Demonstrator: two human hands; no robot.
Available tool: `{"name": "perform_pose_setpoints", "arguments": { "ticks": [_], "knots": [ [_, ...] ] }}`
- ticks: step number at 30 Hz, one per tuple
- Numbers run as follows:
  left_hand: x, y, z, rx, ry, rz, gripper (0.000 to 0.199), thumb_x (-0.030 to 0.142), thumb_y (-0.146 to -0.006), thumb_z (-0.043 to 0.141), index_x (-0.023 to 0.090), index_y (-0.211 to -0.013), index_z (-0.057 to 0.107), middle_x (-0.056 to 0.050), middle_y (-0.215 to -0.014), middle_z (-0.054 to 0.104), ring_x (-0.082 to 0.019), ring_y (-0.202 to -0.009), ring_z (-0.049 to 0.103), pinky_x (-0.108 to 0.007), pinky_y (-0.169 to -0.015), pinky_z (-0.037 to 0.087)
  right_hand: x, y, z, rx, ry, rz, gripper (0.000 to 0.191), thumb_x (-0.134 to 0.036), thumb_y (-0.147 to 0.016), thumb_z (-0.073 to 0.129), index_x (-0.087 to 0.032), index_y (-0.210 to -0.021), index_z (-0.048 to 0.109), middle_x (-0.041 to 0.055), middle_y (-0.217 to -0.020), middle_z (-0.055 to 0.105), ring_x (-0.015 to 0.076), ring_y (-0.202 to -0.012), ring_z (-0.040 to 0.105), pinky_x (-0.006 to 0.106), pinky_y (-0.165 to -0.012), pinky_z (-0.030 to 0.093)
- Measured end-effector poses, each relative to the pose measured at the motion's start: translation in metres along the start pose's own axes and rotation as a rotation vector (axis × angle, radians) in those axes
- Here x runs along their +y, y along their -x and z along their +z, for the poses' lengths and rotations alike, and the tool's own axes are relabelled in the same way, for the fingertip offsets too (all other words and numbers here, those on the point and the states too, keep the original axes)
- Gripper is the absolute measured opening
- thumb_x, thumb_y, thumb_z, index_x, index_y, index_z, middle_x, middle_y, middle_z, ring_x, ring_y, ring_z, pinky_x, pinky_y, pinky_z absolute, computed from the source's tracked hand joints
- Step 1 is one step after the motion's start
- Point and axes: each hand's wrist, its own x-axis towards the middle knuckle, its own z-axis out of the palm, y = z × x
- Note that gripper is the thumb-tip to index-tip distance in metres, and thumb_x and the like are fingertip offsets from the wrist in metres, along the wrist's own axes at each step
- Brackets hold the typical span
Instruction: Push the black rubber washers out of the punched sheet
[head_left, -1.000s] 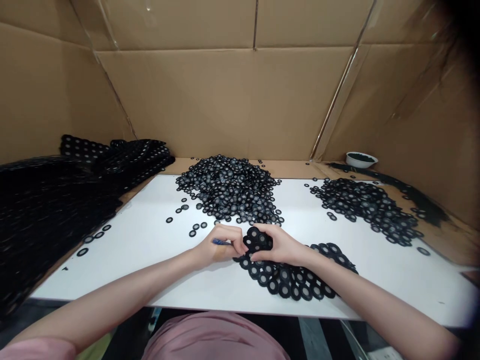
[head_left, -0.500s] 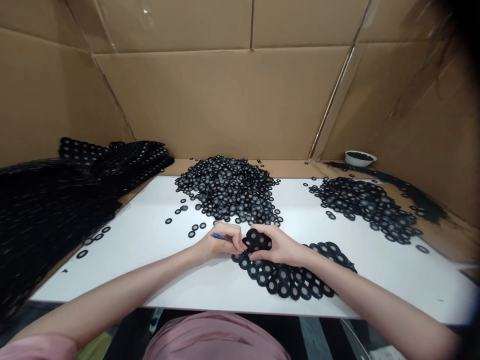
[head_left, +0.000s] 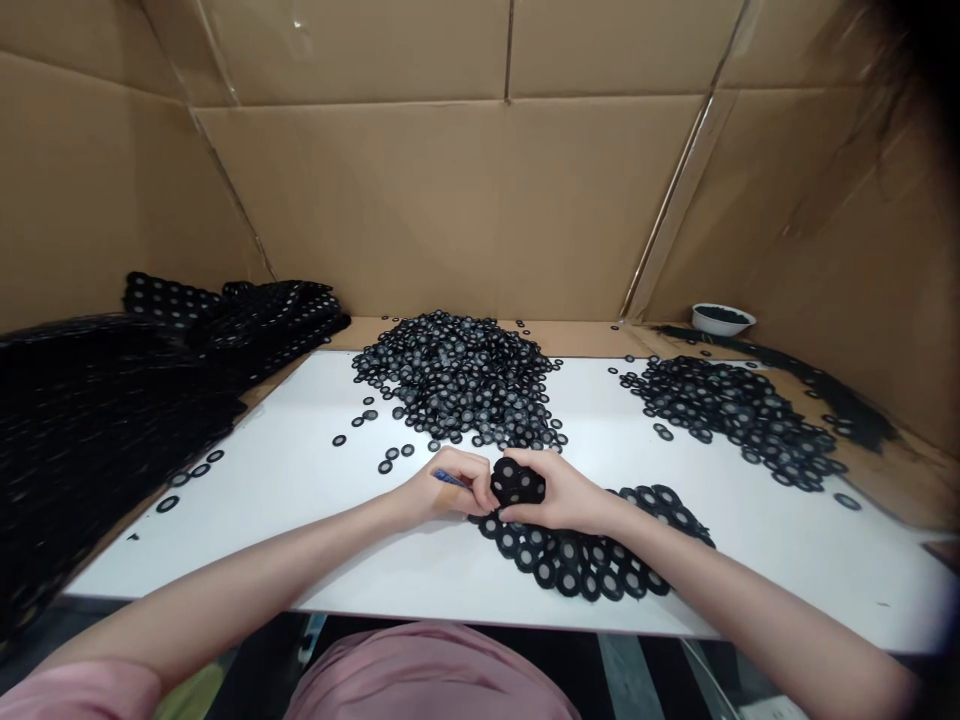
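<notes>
My left hand (head_left: 455, 482) is closed around a slim tool with a blue patterned handle (head_left: 452, 479); its tip is hidden by my fingers. The fingertips meet the edge of a piece of joined black rings (head_left: 568, 580), each with a pale round centre. My right hand (head_left: 564, 490) grips a folded-up part of this piece between thumb and fingers. From there the piece spreads over the white board, partly under my right forearm. Just beyond my hands rises a large heap of loose black rings (head_left: 457, 370).
A second heap of rings (head_left: 735, 410) lies at the right, with a white bowl (head_left: 721, 320) of dark bits behind it. Dark strands (head_left: 840, 395) run along the right side. Black ringed fabric (head_left: 270, 315) is piled at the left. Cardboard walls (head_left: 442, 200) enclose the white board (head_left: 360, 585).
My left hand has shifted slightly right and the tool's handle tilts more steeply. My right hand keeps its grip on the ring piece. The whole view has moved a little.
</notes>
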Motion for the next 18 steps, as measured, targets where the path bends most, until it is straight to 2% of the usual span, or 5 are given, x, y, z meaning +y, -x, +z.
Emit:
{"name": "perform_pose_setpoints", "arguments": {
  "ticks": [4,8,11,15,18],
  "knots": [
    [0.0037,0.0019,0.0025,0.06,-0.022,0.06,0.02,0.025,-0.069,0.074,0.01,-0.057,0.066,-0.007,-0.066,0.066,-0.016,-0.064,0.061,-0.024,-0.06,0.046,-0.0015,0.0002,0.0001,0.027,-0.007,-0.012,0.021,-0.028,-0.074,0.067,-0.018,-0.083,0.051,-0.0024,-0.076,0.052,0.0131,-0.068,0.046,0.022,-0.061,0.037],
    [0.0035,0.0033,0.004,0.119,-0.044,0.132,0.02,0.027,-0.071,0.073,0.011,-0.059,0.067,-0.007,-0.068,0.065,-0.016,-0.067,0.062,-0.024,-0.061,0.046,0.0016,0.0005,0.001,0.099,0.046,0.103,0.047,-0.046,-0.062,0.076,-0.018,-0.092,0.052,0.0006,-0.086,0.055,0.018,-0.077,0.05,0.027,-0.069,0.042],
    [0.0025,0.0035,0.0048,0.121,-0.07,0.193,0.021,0.03,-0.074,0.071,0.012,-0.064,0.069,-0.008,-0.073,0.066,-0.017,-0.071,0.062,-0.025,-0.065,0.047,0.0046,0.0007,0.0023,0.108,0.03,0.142,0.063,-0.049,-0.053,0.081,-0.019,-0.098,0.049,0.0018,-0.092,0.054,0.0201,-0.082,0.051,0.029,-0.073,0.043],
    [0.0041,0.003,0.007,0.11,-0.124,0.238,0.022,0.031,-0.078,0.068,0.013,-0.066,0.069,-0.01,-0.08,0.068,-0.017,-0.075,0.062,-0.028,-0.071,0.047,0.0033,0.0007,0.003,0.069,-0.013,0.109,0.05,-0.038,-0.059,0.079,-0.02,-0.092,0.047,-0.0017,-0.085,0.049,0.0159,-0.076,0.047,0.025,-0.067,0.041],
    [0.0062,0.0027,0.0076,0.111,-0.073,0.22,0.023,0.032,-0.075,0.071,0.012,-0.063,0.068,-0.009,-0.076,0.068,-0.017,-0.073,0.063,-0.028,-0.069,0.047,0.0003,0.0004,0.0016,0.045,-0.032,0.089,0.043,-0.032,-0.063,0.077,-0.02,-0.091,0.047,-0.0029,-0.082,0.048,0.0146,-0.074,0.045,0.023,-0.065,0.039]
  ]
}}
